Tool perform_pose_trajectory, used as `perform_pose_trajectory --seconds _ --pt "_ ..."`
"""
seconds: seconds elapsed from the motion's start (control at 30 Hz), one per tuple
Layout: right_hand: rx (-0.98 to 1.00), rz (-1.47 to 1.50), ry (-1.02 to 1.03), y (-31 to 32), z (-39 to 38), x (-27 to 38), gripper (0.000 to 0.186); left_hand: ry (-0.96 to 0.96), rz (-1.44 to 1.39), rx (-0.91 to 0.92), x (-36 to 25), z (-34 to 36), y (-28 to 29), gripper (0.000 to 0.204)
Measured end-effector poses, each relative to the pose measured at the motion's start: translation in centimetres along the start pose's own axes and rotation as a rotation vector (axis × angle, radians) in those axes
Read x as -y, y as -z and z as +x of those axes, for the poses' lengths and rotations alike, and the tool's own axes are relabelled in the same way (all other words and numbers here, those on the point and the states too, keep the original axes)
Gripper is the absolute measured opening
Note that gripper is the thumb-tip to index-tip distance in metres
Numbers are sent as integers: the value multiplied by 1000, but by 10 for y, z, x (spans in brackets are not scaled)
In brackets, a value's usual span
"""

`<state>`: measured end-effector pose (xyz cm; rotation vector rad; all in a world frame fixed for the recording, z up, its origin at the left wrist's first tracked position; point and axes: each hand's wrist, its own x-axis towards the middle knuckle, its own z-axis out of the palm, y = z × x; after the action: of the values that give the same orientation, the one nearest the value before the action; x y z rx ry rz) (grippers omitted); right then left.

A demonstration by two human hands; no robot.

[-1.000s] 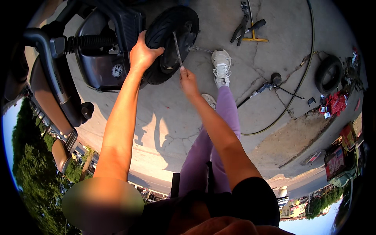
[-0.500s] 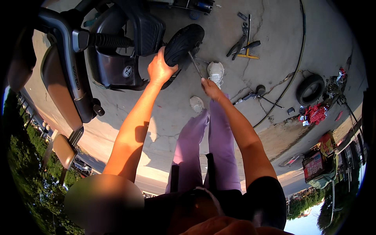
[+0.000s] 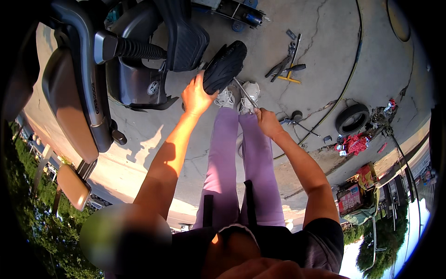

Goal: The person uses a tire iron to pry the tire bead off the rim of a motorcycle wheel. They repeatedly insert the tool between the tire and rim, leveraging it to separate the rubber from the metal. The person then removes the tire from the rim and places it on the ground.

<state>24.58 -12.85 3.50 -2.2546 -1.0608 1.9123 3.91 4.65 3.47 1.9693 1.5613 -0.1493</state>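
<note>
Black tyre (image 3: pixel 226 67): held tilted just ahead of the person's white shoes (image 3: pixel 253 89), to the right of the dark scooter (image 3: pixel 134 83); whether it bears on the ground (image 3: pixel 195 153) cannot be determined. Left hand (image 3: pixel 197 97): fingers clasped on the tyre's near-left edge, thumb along the near side. Right hand (image 3: pixel 268 122): fingers wrapped round the near end of a metal bar (image 3: pixel 246 93); its far end lies at the tyre's right edge, contact not confirmed. Handling, in judgement: tyre fairly heavy, stiff with slight give, not fragile, grooves affording purchase; best taken by its outer edge on opposite sides. Bar judged rigid, possibly slick; near end suits the grip. A second tyre (image 3: pixel 352 118) lies well apart, to the right.
</note>
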Motion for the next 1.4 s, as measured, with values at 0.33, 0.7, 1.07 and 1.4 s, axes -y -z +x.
perform_pose_trajectory --seconds 0.33,0.7,1.07,1.4 --pt "627 -878 -73 201 65 143 56 -26 84 -87 -12 -4 -12 70" --pt "26 163 111 -16 25 -54 46 -106 99 -60 -1 3 -8 76" --pt "-260 612 -214 -143 -50 73 45 -128 101 -47 -7 4 -4 70" --pt "-182 300 19 -61 -47 -79 32 -83 150 14 -17 15 4 74"
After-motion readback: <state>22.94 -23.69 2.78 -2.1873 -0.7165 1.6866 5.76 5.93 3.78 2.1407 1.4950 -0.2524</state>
